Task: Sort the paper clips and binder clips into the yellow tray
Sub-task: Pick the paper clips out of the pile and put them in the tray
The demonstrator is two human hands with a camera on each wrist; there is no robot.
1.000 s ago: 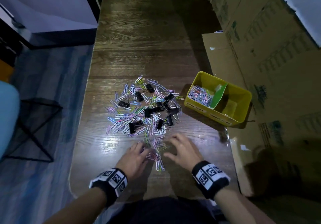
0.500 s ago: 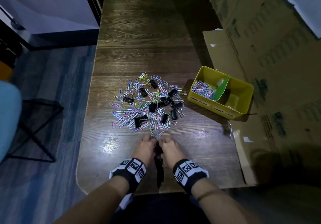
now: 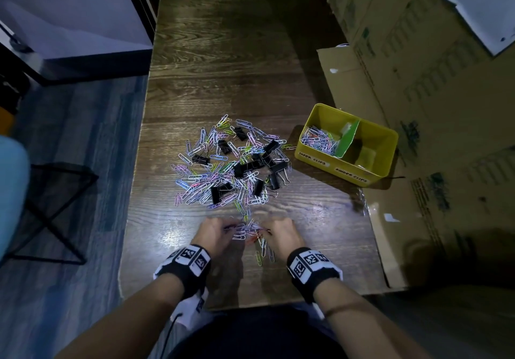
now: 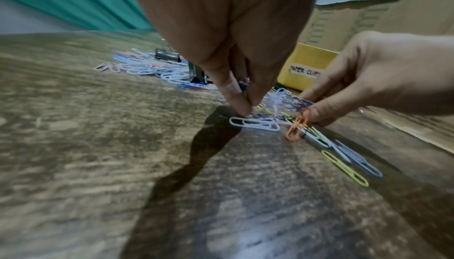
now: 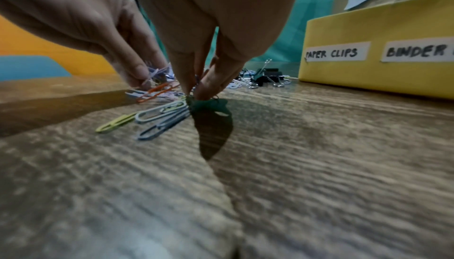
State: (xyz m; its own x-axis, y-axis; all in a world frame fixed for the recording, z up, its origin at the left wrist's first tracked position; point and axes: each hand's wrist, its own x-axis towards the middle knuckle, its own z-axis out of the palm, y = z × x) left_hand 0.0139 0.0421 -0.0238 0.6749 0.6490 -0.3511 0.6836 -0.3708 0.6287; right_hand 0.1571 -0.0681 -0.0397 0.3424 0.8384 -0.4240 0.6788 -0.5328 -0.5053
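A mixed pile of coloured paper clips and black binder clips lies mid-table. The yellow tray stands to its right, with a green divider; its "paper clips" side holds several paper clips. My left hand and right hand are at the pile's near edge, fingertips down on the table. In the left wrist view, the left hand pinches a bunch of paper clips. The right hand pinches clips too, an orange clip among them.
Cardboard boxes line the table's right side, right behind the tray. A few loose clips lie between my wrists. The table's left edge drops to the floor, where a black wire stand sits.
My hands lay flat on either side of a strip of clips, then swept together. Now they have parted a little, with fingertips pinching the gathered clips.
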